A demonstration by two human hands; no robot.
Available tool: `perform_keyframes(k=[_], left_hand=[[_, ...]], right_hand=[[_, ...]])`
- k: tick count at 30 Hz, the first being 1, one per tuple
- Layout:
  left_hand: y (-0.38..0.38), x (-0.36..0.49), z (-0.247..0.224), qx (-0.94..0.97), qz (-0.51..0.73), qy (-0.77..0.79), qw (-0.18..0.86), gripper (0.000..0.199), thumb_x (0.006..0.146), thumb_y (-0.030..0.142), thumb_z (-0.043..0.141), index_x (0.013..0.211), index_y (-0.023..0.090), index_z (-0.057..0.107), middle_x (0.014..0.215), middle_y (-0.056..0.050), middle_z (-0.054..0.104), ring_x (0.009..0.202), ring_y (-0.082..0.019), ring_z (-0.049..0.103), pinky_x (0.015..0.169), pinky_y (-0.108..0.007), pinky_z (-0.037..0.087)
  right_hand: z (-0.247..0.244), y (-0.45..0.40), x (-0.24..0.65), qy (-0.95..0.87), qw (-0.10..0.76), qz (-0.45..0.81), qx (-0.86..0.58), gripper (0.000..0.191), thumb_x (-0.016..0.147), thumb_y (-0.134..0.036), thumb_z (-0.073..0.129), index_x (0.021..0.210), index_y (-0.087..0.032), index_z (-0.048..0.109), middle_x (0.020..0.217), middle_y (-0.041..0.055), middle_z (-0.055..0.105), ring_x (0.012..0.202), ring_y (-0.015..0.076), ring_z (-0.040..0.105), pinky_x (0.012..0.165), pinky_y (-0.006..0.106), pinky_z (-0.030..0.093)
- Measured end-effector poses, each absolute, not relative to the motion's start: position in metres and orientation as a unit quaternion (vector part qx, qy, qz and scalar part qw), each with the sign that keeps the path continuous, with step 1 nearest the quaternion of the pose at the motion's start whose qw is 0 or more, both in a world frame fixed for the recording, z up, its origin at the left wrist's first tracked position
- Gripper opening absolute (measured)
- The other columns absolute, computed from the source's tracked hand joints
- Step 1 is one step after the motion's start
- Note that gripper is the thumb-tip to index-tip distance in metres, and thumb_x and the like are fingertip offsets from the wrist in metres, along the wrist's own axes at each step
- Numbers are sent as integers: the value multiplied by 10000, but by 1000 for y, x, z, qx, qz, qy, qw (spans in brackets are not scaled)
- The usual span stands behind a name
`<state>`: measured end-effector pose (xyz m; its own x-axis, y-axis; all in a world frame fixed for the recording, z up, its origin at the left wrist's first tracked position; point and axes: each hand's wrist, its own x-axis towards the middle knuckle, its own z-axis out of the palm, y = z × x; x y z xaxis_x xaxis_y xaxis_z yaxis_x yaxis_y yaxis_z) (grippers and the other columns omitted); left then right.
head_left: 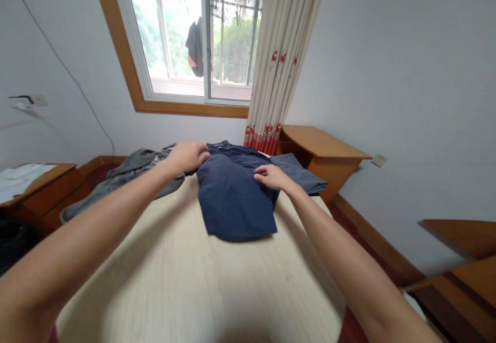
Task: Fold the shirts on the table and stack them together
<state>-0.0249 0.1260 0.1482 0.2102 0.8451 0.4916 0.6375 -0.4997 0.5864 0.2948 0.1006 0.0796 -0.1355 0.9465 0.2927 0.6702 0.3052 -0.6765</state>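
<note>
A dark navy collared shirt (236,198) lies spread on the pale wooden table (186,281), its collar towards the window and its hem towards me. My left hand (189,156) is over the shirt's upper left edge, fingers loosely bent and apart. On the right side of the shirt rests my right hand (272,176), with thumb and fingers spread over the cloth. No fabric is visibly lifted by either hand. Beside my left forearm is a heap of grey clothing (134,170). A folded blue-grey garment (296,172) lies just beyond my right hand.
A wooden desk (325,144) stands at the back right, next to a cream curtain (284,38) with red flowers. The window (205,95) is straight ahead. At the left is a wooden cabinet (50,190) with white papers or cloth (23,180) on top.
</note>
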Motion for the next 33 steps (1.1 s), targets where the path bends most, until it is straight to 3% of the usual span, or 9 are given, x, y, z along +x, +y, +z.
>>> perform_keyframes(k=[3, 5, 8, 15, 20, 24, 26, 29, 33], left_hand=[[76, -3, 80, 878, 218, 397, 158, 319, 733, 488, 776, 941, 245, 771, 1067, -81, 765, 1069, -309, 683, 982, -382, 477], [52, -2, 46, 923, 113, 340, 141, 534, 792, 576, 698, 1201, 233, 711, 1364, -137, 644, 1256, -335, 593, 1057, -416, 431], [33, -11, 20, 931, 52, 339, 125, 748, 790, 636, 684, 1395, 208, 580, 1535, -176, 469, 1391, -365, 462, 1126, -472, 367], [25, -51, 31, 913, 24, 393, 109, 498, 825, 489, 707, 1258, 248, 657, 1444, -91, 577, 1326, -300, 531, 1098, -419, 415], [25, -93, 38, 878, -16, 464, 122, 655, 662, 521, 822, 1237, 253, 657, 1438, -88, 586, 1288, -333, 563, 1065, -422, 440], [17, -93, 34, 885, 14, 456, 95, 802, 664, 670, 776, 1313, 224, 622, 1468, -136, 545, 1342, -350, 508, 1131, -461, 369], [12, -85, 30, 902, 35, 419, 103, 865, 640, 699, 782, 1341, 224, 605, 1516, -137, 488, 1382, -351, 463, 1156, -456, 342], [10, -74, 25, 914, 48, 379, 136, 755, 670, 646, 793, 1284, 234, 641, 1494, -121, 503, 1365, -339, 476, 1135, -439, 377], [16, -72, 19, 912, 90, 365, 163, 320, 869, 479, 648, 1045, 220, 715, 1371, -105, 602, 1274, -287, 551, 1079, -403, 433]], right_hand=[[42, 77, 291, -719, 303, 196, -594, 110, 719, -213, 741, 817, -230, 789, 951, 74, 781, 954, 290, 713, 961, 413, 517], [28, 66, 290, -710, 304, 168, -612, 164, 781, -210, 689, 907, -217, 793, 1022, 92, 777, 991, 288, 711, 956, 403, 517], [22, 51, 295, -692, 297, 102, -650, 249, 867, -222, 593, 1039, -214, 773, 1097, 94, 763, 1027, 272, 702, 936, 375, 515], [27, 33, 326, -592, 209, 54, -776, 328, 834, -125, 553, 1077, -202, 759, 1107, 88, 762, 1040, 254, 698, 856, 295, 494], [20, 32, 324, -588, 152, 73, -791, 255, 870, -302, 602, 1018, -178, 768, 1079, 141, 754, 1024, 286, 690, 763, 301, 468], [14, 34, 307, -637, 163, 129, -742, 484, 930, -560, 506, 720, -173, 706, 784, 110, 724, 794, 237, 673, 645, 288, 408], [8, 35, 297, -668, 175, 156, -707, 448, 877, -572, 585, 653, -186, 626, 685, 58, 671, 686, 192, 621, 597, 271, 370], [-2, 39, 285, -689, 217, 159, -673, 311, 802, -418, 680, 639, -204, 524, 639, -7, 603, 612, 146, 539, 567, 255, 328], [-11, 48, 280, -647, 372, 229, -625, 291, 781, -418, 644, 658, -219, 471, 606, -43, 532, 589, 135, 498, 568, 243, 362]])
